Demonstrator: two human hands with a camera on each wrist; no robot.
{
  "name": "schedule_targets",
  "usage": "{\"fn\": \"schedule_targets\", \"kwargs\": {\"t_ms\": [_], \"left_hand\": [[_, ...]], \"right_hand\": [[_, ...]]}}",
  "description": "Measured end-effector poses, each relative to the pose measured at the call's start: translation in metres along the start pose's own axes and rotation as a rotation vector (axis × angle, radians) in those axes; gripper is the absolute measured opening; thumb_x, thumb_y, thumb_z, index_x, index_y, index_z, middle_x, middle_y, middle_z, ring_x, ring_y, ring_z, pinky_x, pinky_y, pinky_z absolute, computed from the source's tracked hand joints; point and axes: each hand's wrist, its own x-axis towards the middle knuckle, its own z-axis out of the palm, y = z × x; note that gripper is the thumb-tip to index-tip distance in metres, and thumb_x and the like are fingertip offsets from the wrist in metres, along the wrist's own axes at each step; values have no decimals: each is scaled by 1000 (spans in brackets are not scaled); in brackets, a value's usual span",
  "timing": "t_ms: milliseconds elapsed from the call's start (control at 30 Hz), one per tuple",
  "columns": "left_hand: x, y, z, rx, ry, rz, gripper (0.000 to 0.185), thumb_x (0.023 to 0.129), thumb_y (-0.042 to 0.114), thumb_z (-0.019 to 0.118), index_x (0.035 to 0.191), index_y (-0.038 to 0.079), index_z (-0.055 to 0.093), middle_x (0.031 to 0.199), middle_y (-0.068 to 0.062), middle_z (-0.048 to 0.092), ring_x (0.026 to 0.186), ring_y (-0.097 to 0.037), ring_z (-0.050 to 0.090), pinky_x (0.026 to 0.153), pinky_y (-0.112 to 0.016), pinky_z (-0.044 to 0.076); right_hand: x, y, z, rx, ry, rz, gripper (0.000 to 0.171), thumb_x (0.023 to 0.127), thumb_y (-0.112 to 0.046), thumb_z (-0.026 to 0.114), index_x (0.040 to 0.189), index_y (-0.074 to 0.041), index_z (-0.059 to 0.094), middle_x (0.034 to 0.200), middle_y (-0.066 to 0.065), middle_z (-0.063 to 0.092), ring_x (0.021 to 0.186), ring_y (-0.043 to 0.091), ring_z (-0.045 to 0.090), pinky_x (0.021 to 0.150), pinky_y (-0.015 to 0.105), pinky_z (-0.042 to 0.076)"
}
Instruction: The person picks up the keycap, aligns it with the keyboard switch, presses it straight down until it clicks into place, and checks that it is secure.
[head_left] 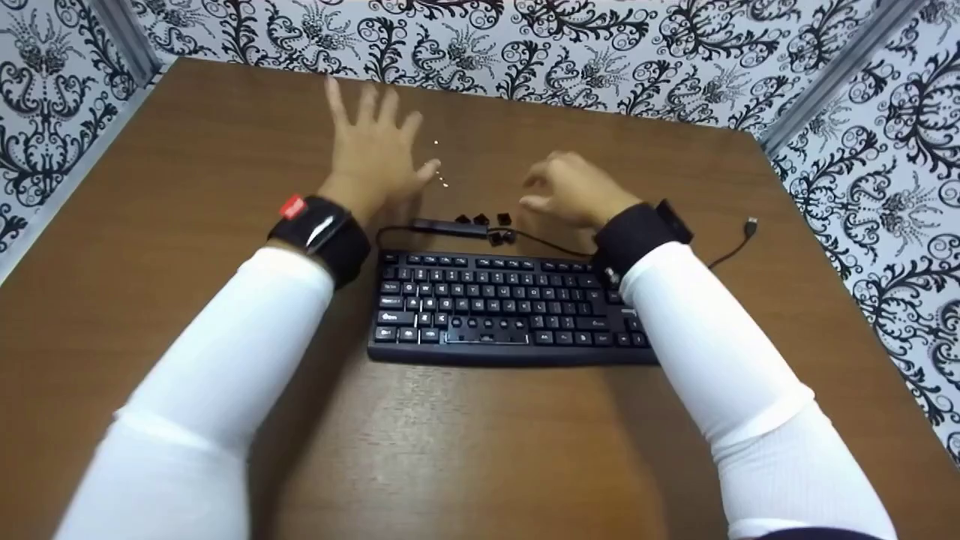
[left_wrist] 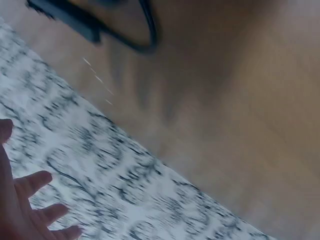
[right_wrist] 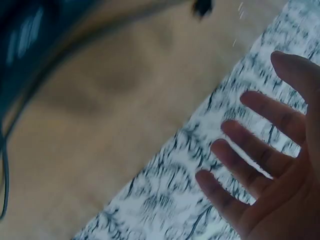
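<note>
My left hand (head_left: 371, 150), fingers spread and straight, hovers over the table beyond the keyboard's left end; it holds nothing. My right hand (head_left: 577, 187) is over the table behind the keyboard's right half. Its fingers bend loosely and stand apart in the right wrist view, around nothing. The black keyboard (head_left: 495, 300) lies flat below both wrists, with a bare slot (head_left: 487, 332) where the space bar sits. Behind it lie a long black bar-shaped key (head_left: 450, 227) and several small black keycaps (head_left: 504, 219). Tiny white bits (head_left: 442, 180) lie beside my left thumb.
The keyboard's cable (head_left: 551, 244) runs behind it, passes under my right wrist and ends in a USB plug (head_left: 751, 223) at the right. Patterned black-and-white panels (head_left: 465, 49) border the brown wooden table (head_left: 420, 435) at the back and sides.
</note>
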Motion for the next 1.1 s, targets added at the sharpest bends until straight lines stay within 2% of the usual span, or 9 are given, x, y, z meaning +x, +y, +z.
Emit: {"fn": "schedule_targets", "kwargs": {"t_ms": [100, 200, 267, 433, 533, 667, 933, 1033, 1100], "left_hand": [[-19, 14, 8, -90, 30, 100, 77, 100, 66, 29, 157, 15, 28, 163, -21, 24, 149, -45, 24, 118, -73, 1], [-44, 27, 18, -175, 31, 206, 71, 101, 60, 38, 152, 11, 38, 156, -20, 38, 142, -44, 38, 118, -70, 19], [-61, 32, 24, -222, 5, 279, 71, 99, 60, 43, 151, 12, 41, 154, -19, 41, 140, -43, 40, 116, -69, 25], [-89, 40, 34, -312, -103, 396, 87, 88, 73, 52, 156, 22, 34, 160, -15, 34, 146, -42, 34, 116, -69, 24], [-98, 42, 38, -339, -184, 409, 103, 80, 80, 57, 160, 25, 24, 165, -15, 23, 150, -42, 26, 119, -67, 21], [-105, 44, 42, -366, -230, 409, 117, 71, 81, 66, 162, 24, 18, 167, -17, 18, 152, -43, 21, 121, -64, 16], [-115, 47, 46, -371, -207, 444, 129, 62, 73, 80, 162, 20, 18, 165, -21, 20, 152, -44, 18, 120, -67, 12], [-114, 47, 47, -365, -200, 444, 130, 61, 71, 82, 162, 20, 18, 165, -22, 21, 151, -45, 20, 120, -68, 13], [-114, 47, 48, -366, -193, 451, 131, 60, 71, 83, 161, 19, 19, 164, -22, 22, 151, -45, 22, 119, -69, 15]], "right_hand": [[3, -10, 15, 66, -21, -65, 40, 94, -24, 69, 127, -3, 64, 123, 17, 66, 112, 30, 62, 102, 45, 51], [4, -18, 25, 60, -34, -96, 39, 90, -21, 72, 124, -2, 67, 114, 16, 70, 101, 29, 66, 94, 42, 55], [5, -21, 31, 41, -41, -112, 40, 88, -21, 74, 123, -2, 67, 109, 16, 72, 97, 29, 67, 90, 42, 56], [6, -21, 41, -11, -19, -131, 44, 84, -22, 78, 122, -3, 68, 105, 14, 71, 94, 28, 67, 89, 42, 56], [6, -21, 44, -24, 7, -148, 39, 82, -22, 79, 116, -5, 71, 103, 13, 72, 91, 28, 66, 86, 43, 56], [6, -22, 46, -40, 21, -167, 32, 82, -20, 78, 110, -6, 73, 100, 11, 74, 85, 27, 67, 81, 42, 56], [10, -23, 47, -86, 5, -174, 13, 88, -13, 72, 98, -6, 78, 97, 11, 76, 80, 26, 68, 76, 41, 55], [8, -22, 46, -87, 9, -179, 13, 88, -8, 70, 98, -5, 78, 97, 12, 76, 82, 27, 68, 77, 40, 56], [5, -21, 45, -84, 12, -201, 18, 87, -5, 70, 103, -3, 77, 101, 14, 75, 88, 29, 69, 83, 42, 57]]}}
